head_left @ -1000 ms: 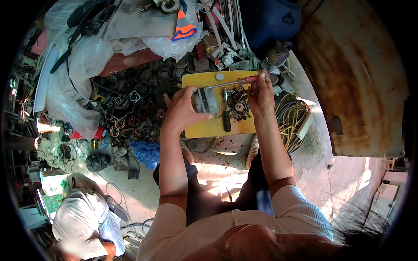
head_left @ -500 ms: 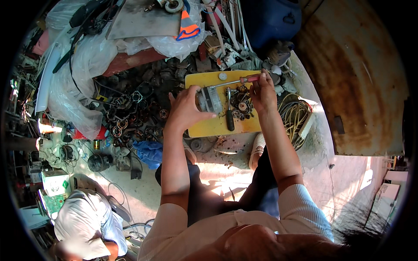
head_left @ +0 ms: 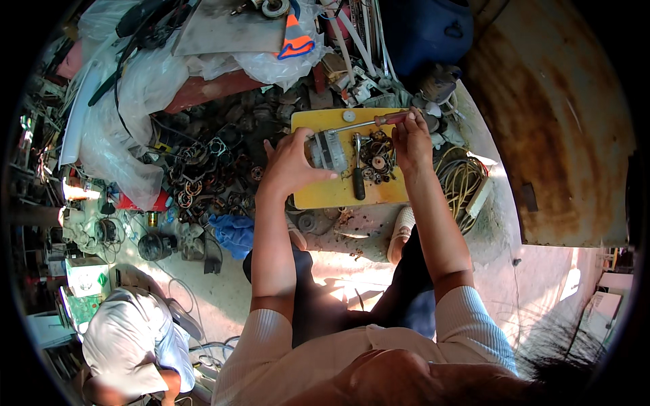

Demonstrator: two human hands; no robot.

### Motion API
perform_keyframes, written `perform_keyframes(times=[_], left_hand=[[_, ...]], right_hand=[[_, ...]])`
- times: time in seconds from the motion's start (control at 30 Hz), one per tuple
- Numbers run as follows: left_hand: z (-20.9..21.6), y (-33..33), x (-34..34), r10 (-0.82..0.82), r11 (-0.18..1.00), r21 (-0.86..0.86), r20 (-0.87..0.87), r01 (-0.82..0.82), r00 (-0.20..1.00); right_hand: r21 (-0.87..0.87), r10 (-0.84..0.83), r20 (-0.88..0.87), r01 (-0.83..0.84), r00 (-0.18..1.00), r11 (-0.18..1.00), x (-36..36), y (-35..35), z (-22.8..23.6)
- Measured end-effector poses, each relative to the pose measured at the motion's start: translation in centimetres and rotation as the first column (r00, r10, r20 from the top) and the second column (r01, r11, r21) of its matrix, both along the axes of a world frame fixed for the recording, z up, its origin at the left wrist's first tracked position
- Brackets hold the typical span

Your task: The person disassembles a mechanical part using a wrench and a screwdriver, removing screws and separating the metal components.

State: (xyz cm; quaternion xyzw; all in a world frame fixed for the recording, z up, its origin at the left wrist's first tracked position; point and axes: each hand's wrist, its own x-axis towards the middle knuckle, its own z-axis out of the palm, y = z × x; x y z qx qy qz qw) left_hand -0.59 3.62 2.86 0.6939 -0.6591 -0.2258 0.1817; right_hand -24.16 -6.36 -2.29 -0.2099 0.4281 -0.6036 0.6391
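My left hand (head_left: pixel 288 166) is closed around a grey, finned metal housing (head_left: pixel 330 151), thumb along its near side, above a yellow board (head_left: pixel 311 195). My right hand (head_left: pixel 414 145) grips the reddish handle of a screwdriver (head_left: pixel 389 119). Its long shaft runs leftward, with the tip at the housing's upper edge; the exact contact is too small to see. Between my hands, a ratchet wrench (head_left: pixel 358 179) with a black grip lies on the board. Beside it is a heap of small, dirty parts (head_left: pixel 379 161). A pale round disc (head_left: pixel 349 116) sits at the board's far edge.
Piled dark motor parts (head_left: pixel 196 179) spread left of the board. Coiled cable (head_left: pixel 457 179) lies to its right, near a large rusty panel (head_left: pixel 555 135). A blue barrel (head_left: pixel 426 34) stands behind. Another person (head_left: pixel 132 338) bends low at the lower left.
The housing has tilted slightly in my left hand, and the screwdriver has shifted a little with it. Both grips stay the same. The whole view has moved slightly.
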Motion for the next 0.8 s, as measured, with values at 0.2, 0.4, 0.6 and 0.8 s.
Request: perform_keyframes(times=[0.2, 0.4, 0.6, 0.8], left_hand=[[-0.2, 0.0, 0.3, 0.009, 1.0, 0.025, -0.016, -0.009, 1.0], [-0.2, -0.1, 0.1, 0.006, 1.0, 0.006, -0.043, -0.006, 0.999], [-0.4, -0.2, 0.3, 0.021, 0.999, 0.027, -0.09, -0.018, 0.996], [-0.1, -0.1, 0.2, 0.01, 1.0, 0.009, -0.037, -0.01, 0.999]], right_hand=[[-0.015, 0.016, -0.003, -0.016, 1.0, 1.0, 0.4, 0.3, 0.4], [0.044, 0.017, 0.014, -0.017, 1.0, 0.999, -0.2, 0.1, -0.2], [-0.066, 0.048, 0.083, -0.042, 0.995, 0.997, -0.2, 0.0, -0.5], [0.032, 0.027, -0.039, -0.026, 0.999, 0.999, 0.2, 0.3, 0.7]])
